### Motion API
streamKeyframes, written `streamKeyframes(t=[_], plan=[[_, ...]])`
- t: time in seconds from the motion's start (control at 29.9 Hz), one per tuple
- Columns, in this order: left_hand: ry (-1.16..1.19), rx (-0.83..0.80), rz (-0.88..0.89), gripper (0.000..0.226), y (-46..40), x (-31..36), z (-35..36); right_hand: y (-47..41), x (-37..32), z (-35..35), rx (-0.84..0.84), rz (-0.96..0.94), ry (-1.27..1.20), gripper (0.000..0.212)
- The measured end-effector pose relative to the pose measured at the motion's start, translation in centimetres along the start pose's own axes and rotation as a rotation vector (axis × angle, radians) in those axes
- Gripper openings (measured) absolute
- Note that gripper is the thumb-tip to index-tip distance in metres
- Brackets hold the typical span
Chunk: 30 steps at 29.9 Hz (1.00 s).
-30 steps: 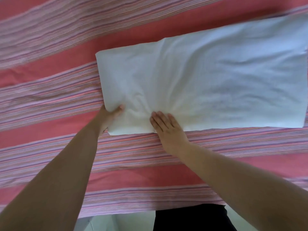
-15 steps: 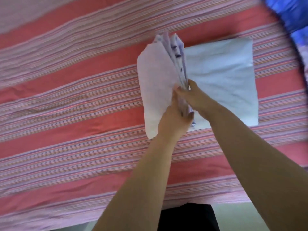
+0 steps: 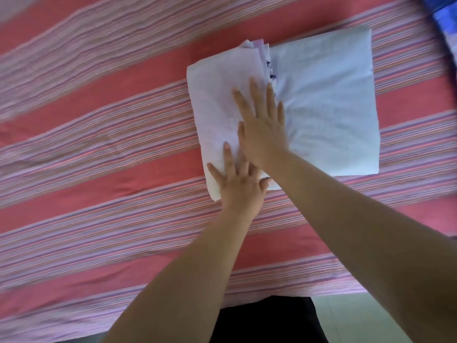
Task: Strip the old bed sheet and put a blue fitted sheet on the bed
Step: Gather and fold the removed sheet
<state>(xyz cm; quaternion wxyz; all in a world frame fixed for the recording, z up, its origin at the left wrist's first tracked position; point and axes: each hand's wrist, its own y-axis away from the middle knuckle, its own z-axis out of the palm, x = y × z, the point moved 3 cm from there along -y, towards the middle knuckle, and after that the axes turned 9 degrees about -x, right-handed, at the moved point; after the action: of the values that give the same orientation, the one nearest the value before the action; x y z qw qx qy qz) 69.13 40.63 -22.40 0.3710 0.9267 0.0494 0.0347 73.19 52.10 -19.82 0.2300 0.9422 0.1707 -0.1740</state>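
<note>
A folded pale blue-white sheet (image 3: pixel 326 100) lies on the bed, which is covered by a red and pink striped sheet (image 3: pixel 99 149). The folded sheet's left half is turned over onto itself, with printed layers showing at the fold near the top. My right hand (image 3: pixel 262 125) lies flat on the fold with fingers spread and straight. My left hand (image 3: pixel 237 181) presses flat on the near left corner of the folded sheet, fingers spread, partly tucked under my right wrist.
A blue patterned fabric (image 3: pixel 445 18) shows at the top right corner. The bed's near edge runs along the bottom, with pale floor (image 3: pixel 346 318) and my dark clothing (image 3: pixel 267 320) below it.
The sheet's left part was lifted and folded over to the right. My hands went from gripping its edge to pressing flat on top of the fold.
</note>
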Motion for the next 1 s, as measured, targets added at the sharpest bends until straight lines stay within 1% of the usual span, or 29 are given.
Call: streamKeyframes(t=[0.03,0.07,0.13,0.17,0.2,0.23,0.27,0.3,0.33,0.37,0.4,0.43,0.47,0.5,0.53,0.57,0.63,0.67,0.7,0.73,0.77,0.84,0.9,0.94,0.97,1.0], plan=[[-0.033,0.023,0.016,0.056,0.2,0.6,0.7,-1.6,0.2,0.6,-0.074,-0.025,0.048,0.065],[-0.048,0.053,0.044,0.056,0.4,1.1,1.6,-3.4,0.9,1.2,-0.150,-0.009,0.052,0.065],[-0.049,0.112,0.108,0.063,0.8,1.7,2.9,-6.7,2.8,1.6,-0.251,0.070,-0.040,0.073],[-0.039,0.140,0.147,0.062,0.9,1.9,3.1,-8.1,3.6,1.6,-0.278,0.108,-0.089,0.076],[-0.010,0.155,0.190,0.057,1.0,2.1,2.9,-8.9,4.1,1.6,-0.301,0.131,-0.115,0.077],[0.040,0.186,0.225,0.048,1.2,2.0,2.5,-9.3,4.3,1.6,-0.314,0.138,-0.111,0.075],[0.138,0.258,0.251,0.039,1.5,1.5,1.6,-9.2,4.2,1.4,-0.313,0.129,-0.079,0.072],[0.284,0.350,0.247,0.031,1.6,0.4,0.8,-8.6,4.0,1.2,-0.297,0.111,-0.032,0.069],[0.420,0.454,0.188,0.027,1.8,-0.8,-0.3,-7.5,3.8,1.0,-0.269,0.086,0.017,0.066],[0.530,0.508,0.068,0.027,1.4,-2.6,-0.3,-6.1,3.7,1.1,-0.243,0.061,0.062,0.064],[0.623,0.515,-0.087,0.038,0.7,-4.5,-0.2,-4.4,3.6,1.8,-0.229,0.036,0.088,0.062],[0.772,0.455,-0.222,0.057,0.1,-6.1,-0.1,-2.3,3.6,2.8,-0.219,0.006,0.093,0.061],[1.009,0.363,-0.280,0.075,-0.7,-7.2,0.1,0.1,3.6,3.8,-0.197,-0.020,0.086,0.060],[1.260,0.270,-0.292,0.086,-1.2,-7.7,0.3,2.3,3.6,5.0,-0.164,-0.043,0.069,0.059],[1.419,0.177,-0.293,0.088,-1.6,-8.3,0.5,4.2,3.9,6.2,-0.150,-0.043,0.054,0.059],[1.480,0.091,-0.278,0.084,-1.6,-8.7,0.1,5.4,4.2,7.1,-0.147,-0.026,0.046,0.059],[1.519,-0.067,-0.209,0.069,-1.6,-9.2,-0.4,6.2,4.9,7.8,-0.249,0.014,0.027,0.063],[1.540,-0.111,-0.181,0.070,-1.3,-9.3,-0.9,5.9,5.1,7.3,-0.274,0.030,-0.006,0.066],[1.535,-0.109,-0.177,0.075,-1.2,-9.1,-1.3,5.2,5.5,7.0,-0.332,0.043,-0.043,0.068],[1.517,-0.065,-0.155,0.081,-0.8,-8.6,-2.2,4.6,5.7,6.2,-0.387,0.039,-0.082,0.069],[1.471,0.006,-0.142,0.083,-0.3,-7.7,-3.4,4.0,5.9,5.2,-0.435,0.033,-0.186,0.066],[1.359,0.157,-0.105,0.085,1.1,-5.1,-5.5,3.9,5.7,0.8,-0.504,0.011,-0.490,0.057],[1.185,0.271,-0.071,0.092,2.9,-2.0,-7.6,4.8,6.7,-3.9,-0.494,0.159,-0.898,0.046],[1.050,0.296,-0.065,0.097,3.6,-0.1,-8.5,5.2,7.9,-5.8,-0.474,0.198,-1.037,0.041],[0.895,0.313,-0.070,0.101,4.1,1.8,-9.2,5.7,8.9,-7.6,-0.459,0.184,-1.125,0.043],[0.751,0.342,-0.047,0.103,4.7,4.1,-9.9,6.0,9.9,-9.0,-0.441,0.166,-1.177,0.055]])
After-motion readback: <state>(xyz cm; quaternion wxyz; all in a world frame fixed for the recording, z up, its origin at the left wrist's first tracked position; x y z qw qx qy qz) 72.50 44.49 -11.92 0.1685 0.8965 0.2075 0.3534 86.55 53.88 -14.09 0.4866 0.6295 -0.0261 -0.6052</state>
